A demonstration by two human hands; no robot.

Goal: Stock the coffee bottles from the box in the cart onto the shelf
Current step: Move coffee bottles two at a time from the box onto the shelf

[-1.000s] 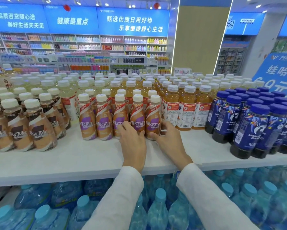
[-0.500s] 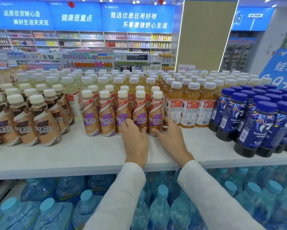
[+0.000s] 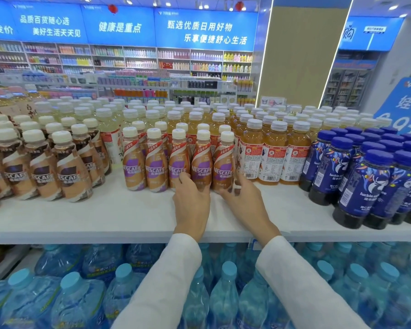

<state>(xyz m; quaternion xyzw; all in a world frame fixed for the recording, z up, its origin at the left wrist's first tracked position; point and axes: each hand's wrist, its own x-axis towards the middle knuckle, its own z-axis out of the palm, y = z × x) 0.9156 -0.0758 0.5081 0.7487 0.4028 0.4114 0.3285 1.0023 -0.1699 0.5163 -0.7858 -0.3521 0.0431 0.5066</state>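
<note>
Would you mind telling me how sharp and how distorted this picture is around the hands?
Head view: the right hand is slightly motion-blurred, the left hand sharper; the brown bottles and blue bottles lean outward from wide-angle distortion; lighting is even, with no harsh glare.

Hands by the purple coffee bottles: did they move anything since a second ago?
Hardly anything. The left hand still rests its fingers against the middle purple coffee bottles, and the right hand still curls round the end bottle low down. The five-bottle row stands in the same spot on the shelf; nothing was let go or picked up.
</note>
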